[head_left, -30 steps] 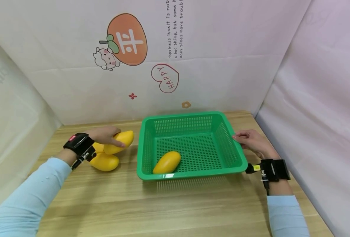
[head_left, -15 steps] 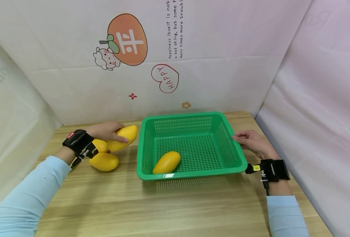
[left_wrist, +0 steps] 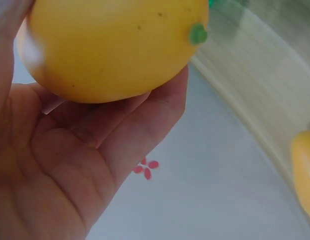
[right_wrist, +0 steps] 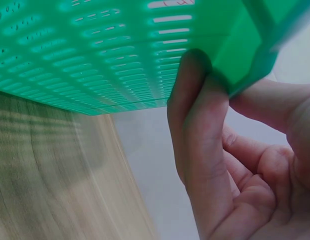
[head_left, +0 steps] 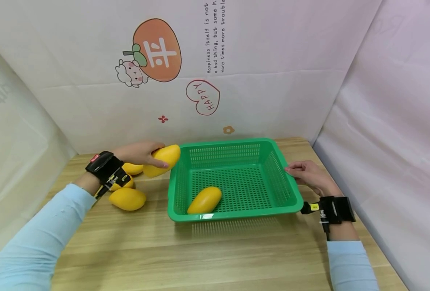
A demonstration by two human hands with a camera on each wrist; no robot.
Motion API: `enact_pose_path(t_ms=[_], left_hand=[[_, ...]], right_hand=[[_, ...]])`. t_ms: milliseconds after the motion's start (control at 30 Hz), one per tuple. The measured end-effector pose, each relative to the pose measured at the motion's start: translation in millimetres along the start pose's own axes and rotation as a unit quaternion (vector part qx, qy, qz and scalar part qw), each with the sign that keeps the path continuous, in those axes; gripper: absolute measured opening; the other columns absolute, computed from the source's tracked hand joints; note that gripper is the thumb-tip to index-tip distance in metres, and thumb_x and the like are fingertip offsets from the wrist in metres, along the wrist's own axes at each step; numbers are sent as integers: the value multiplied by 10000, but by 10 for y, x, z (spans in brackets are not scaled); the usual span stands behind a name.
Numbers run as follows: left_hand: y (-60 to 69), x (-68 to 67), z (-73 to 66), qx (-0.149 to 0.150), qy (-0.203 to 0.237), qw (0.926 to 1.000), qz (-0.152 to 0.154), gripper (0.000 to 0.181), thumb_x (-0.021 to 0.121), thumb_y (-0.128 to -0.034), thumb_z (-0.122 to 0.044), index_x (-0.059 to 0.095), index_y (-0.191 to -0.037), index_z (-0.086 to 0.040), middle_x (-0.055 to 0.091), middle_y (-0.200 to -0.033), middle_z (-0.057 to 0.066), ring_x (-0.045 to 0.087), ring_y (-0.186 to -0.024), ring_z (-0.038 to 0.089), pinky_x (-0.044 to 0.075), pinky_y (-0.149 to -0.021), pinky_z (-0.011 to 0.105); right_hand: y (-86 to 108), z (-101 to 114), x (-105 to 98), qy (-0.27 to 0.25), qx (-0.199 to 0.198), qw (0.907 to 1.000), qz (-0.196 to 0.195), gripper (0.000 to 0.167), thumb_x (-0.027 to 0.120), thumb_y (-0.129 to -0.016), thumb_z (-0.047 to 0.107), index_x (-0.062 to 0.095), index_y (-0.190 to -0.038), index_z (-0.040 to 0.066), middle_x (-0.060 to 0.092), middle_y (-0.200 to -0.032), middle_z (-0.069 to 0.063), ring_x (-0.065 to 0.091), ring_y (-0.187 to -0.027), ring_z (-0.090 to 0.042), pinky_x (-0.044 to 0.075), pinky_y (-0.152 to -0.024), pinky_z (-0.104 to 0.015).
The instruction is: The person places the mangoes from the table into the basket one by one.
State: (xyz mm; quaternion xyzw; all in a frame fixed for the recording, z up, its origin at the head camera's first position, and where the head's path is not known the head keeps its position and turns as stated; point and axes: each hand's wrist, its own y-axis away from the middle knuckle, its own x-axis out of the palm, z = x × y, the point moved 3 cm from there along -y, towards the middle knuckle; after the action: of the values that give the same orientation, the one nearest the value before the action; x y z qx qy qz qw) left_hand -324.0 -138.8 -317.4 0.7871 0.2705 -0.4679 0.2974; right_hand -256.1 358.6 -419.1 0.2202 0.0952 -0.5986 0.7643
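In the head view my left hand (head_left: 142, 154) grips a yellow mango (head_left: 166, 157), raised beside the basket's left rim. The left wrist view shows that mango (left_wrist: 115, 50) between thumb and fingers, its green stem nub facing right. My right hand (head_left: 311, 176) pinches the right rim of the green plastic basket (head_left: 236, 213). From the right wrist, fingers (right_wrist: 205, 150) press under the rim of the basket (right_wrist: 130, 60), with the thumb on its other side. One mango (head_left: 205, 200) lies in the basket's front left corner.
Left of the basket, several mangoes lie on the wooden table (head_left: 215, 254): one in front (head_left: 128, 199), others partly hidden behind the left wrist strap (head_left: 105, 166). White printed cloth (head_left: 273, 81) stands along the back and both sides.
My left hand has lifted the mango from the group and carried it right and up toward the basket, uncovering another mango behind. The right hand and basket have stayed in place.
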Motion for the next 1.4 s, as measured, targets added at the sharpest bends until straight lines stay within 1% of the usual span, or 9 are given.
enact_pose_path(t_ms=[100,267,433,500,733,867,1133,1300,1400], left_hand=[[-83,-28,-83,165,-102,9998,-54,387,726,-896,-412,593,-1054,-84,557,-847,27,520,-766,157,416,-720,319],[-242,-5,-208,365,-190,9992,-21,398,720,-899,-417,595,-1085,-88,561,-855,22,522,-774,160,410,-724,316],[-338,20,-312,379,-169,9991,30,417,714,-905,-412,583,-1129,-85,555,-862,31,521,-778,171,407,-719,320],[-378,27,-335,387,-173,9991,31,419,710,-908,-416,576,-1135,-90,545,-861,29,514,-778,171,397,-720,320],[-506,66,-423,639,-185,9978,19,390,705,-913,-409,560,-1080,-88,516,-830,28,500,-746,164,385,-694,309],[-553,112,-479,676,-119,9976,98,375,714,-907,-390,552,-1062,-89,507,-826,30,499,-729,164,389,-689,302],[-697,210,-513,816,-187,9963,195,349,705,-907,-394,567,-1008,-90,498,-804,19,485,-702,148,375,-664,280],[-764,260,-552,927,-295,9948,306,346,719,-902,-362,598,-1020,-60,515,-805,23,479,-706,142,375,-670,268],[-780,285,-590,888,-368,9946,392,345,733,-897,-337,605,-1032,-47,519,-808,27,473,-708,143,373,-673,267]], right_hand=[[9,1,-14,0,16,10000,-22,459,570,-1024,290,531,-1305,-70,652,-1016,66,644,-900,-17,557,-832,-251],[28,22,-20,-26,-22,10000,-25,466,572,-1024,285,531,-1305,-85,659,-1015,59,652,-895,-27,559,-829,-249],[26,28,1,-93,-76,9999,-4,466,576,-1022,266,533,-1304,-102,671,-994,65,659,-878,-33,561,-820,-246],[20,22,5,-67,-74,9999,-25,458,575,-1022,263,536,-1300,-99,667,-986,74,653,-873,-27,559,-812,-239],[10,24,-5,-104,-79,9999,-47,457,580,-1019,262,538,-1296,-99,670,-979,74,647,-869,-21,558,-807,-236],[10,17,-4,-76,-54,9999,-63,449,583,-1018,270,548,-1283,-92,668,-961,88,641,-860,-23,556,-797,-232],[17,16,-1,-87,-43,9999,-64,429,583,-1018,270,560,-1257,-86,656,-960,74,639,-862,-35,554,-815,-236],[13,19,-1,-66,-18,10000,-68,419,581,-1019,273,569,-1252,-75,649,-959,70,633,-851,-36,552,-804,-229],[15,26,0,-79,7,10000,-61,423,579,-1021,270,564,-1263,-77,651,-957,71,632,-844,-36,552,-798,-230]])
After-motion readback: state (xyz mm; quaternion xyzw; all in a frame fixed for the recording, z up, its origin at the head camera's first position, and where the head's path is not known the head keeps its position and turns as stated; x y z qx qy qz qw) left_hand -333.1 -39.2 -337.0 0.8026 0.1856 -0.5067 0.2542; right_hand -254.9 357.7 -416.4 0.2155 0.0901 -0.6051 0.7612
